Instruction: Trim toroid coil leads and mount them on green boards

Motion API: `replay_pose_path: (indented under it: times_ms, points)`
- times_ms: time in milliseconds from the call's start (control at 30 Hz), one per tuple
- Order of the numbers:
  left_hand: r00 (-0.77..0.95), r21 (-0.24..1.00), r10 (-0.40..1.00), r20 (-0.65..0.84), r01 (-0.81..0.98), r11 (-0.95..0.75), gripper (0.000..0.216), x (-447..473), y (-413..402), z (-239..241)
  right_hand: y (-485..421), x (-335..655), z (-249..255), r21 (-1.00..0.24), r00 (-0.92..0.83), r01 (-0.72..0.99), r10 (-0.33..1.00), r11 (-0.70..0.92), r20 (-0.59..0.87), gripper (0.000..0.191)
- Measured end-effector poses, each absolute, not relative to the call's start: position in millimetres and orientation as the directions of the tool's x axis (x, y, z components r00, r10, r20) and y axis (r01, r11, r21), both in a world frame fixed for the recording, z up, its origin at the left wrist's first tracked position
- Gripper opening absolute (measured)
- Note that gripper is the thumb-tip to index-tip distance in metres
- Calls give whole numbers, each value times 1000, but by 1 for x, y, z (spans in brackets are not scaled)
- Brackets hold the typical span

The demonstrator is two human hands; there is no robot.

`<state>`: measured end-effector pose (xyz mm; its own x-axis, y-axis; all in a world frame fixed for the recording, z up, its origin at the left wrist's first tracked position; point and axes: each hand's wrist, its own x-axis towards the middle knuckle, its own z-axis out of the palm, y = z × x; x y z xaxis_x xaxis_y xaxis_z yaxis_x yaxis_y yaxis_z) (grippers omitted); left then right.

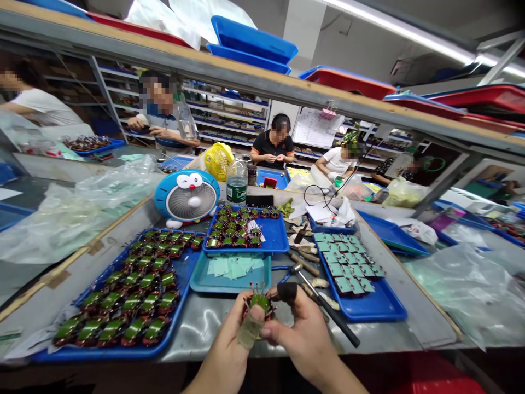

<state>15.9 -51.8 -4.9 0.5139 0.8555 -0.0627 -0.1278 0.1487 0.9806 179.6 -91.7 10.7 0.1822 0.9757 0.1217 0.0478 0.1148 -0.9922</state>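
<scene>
In front of me both hands hold a small wound coil (260,301) with a green face, reddish sides and thin wire ends sticking up. My left hand (232,340) is closed on its left side, with a pale translucent cover on the thumb. My right hand (305,334) pinches it from the right, a black wrap around one finger. Just beyond the hands lies a teal tray (199,280) with loose pale green sheets (235,266). The coil's underside is hidden by my fingers.
A blue tray (180,306) of similar coils stands left, another (274,235) behind. On the right, a blue tray (381,306) holds pieces topped with pale green sheets. A hammer (324,301) lies near my right hand. A cartoon fan (186,197) and bottle (237,183) stand behind.
</scene>
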Motion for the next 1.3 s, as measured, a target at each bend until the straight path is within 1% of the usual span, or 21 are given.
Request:
replay_pose_path:
  times_ms: [100, 200, 267, 333, 433, 533, 600, 733, 833, 933, 1000, 1033, 1100, 1133, 1167, 1200, 1300]
  points:
    - [535, 986, 844, -46, -112, 124, 55, 11, -50, -4, -92, 179, 9, -988, 178, 75, 974, 131, 143, 45]
    - [528, 991, 848, -46, -81, 104, 50, 9, -49, -6, -92, 176, 9, -990, 186, 43, 973, 131, 137, 42]
    - [510, 994, 858, -57, -55, 98, 48, 8, -49, -7, -91, 174, 10, -991, 160, 14, 978, 132, 132, 39]
    - [500, 994, 864, -61, -48, 98, 47, 8, -47, -7, -91, 174, 9, -992, 127, 6, 984, 124, 124, 40]
    - [508, 991, 861, -35, -94, 96, 48, 7, -45, -7, -90, 175, 4, -995, 132, 19, 987, 94, 95, 51]
    - [498, 986, 867, -23, -131, 101, 51, 7, -43, -7, -89, 177, -3, -999, 172, -17, 984, 47, 43, 66]
    - [493, 986, 870, -25, -132, 103, 52, 7, -42, -6, -89, 177, -5, -999, 167, -21, 985, 35, 31, 70]
    - [499, 983, 866, -10, -155, 101, 49, 7, -41, -3, -87, 177, -1, -999, 134, 7, 990, 37, 38, 68]
    - [501, 981, 866, 7, -172, 91, 44, 6, -41, -1, -86, 175, 2, -1000, 102, -8, 994, 28, 26, 69]
    - [506, 983, 862, 6, -161, 88, 45, 5, -40, -1, -87, 175, 2, -1000, 83, -10, 996, 25, 24, 71]
    - [515, 982, 857, 3, -162, 94, 45, 4, -39, 0, -87, 178, 4, -999, 59, -46, 998, 24, 21, 74]
    - [526, 980, 850, 4, -171, 102, 44, 4, -39, 0, -86, 180, 5, -996, 33, -82, 999, 24, 21, 73]
    - [574, 972, 819, 12, -198, 124, 44, 2, -39, 2, -82, 185, 11, -990, -27, -136, 999, 22, 26, 58]
    - [601, 968, 799, 17, -211, 138, 45, 2, -39, 3, -80, 188, 16, -992, -43, -126, 999, 24, 30, 47]
    - [623, 964, 782, 22, -220, 148, 45, 1, -39, 4, -77, 190, 22, -996, -52, -83, 998, 32, 36, 38]
    - [636, 963, 771, 27, -222, 150, 45, 0, -40, 6, -75, 192, 28, -999, -57, -9, 997, 44, 44, 33]
    - [631, 970, 775, 42, -212, 121, 46, -2, -41, 7, -70, 193, 46, -952, -80, 291, 994, 97, 77, 32]
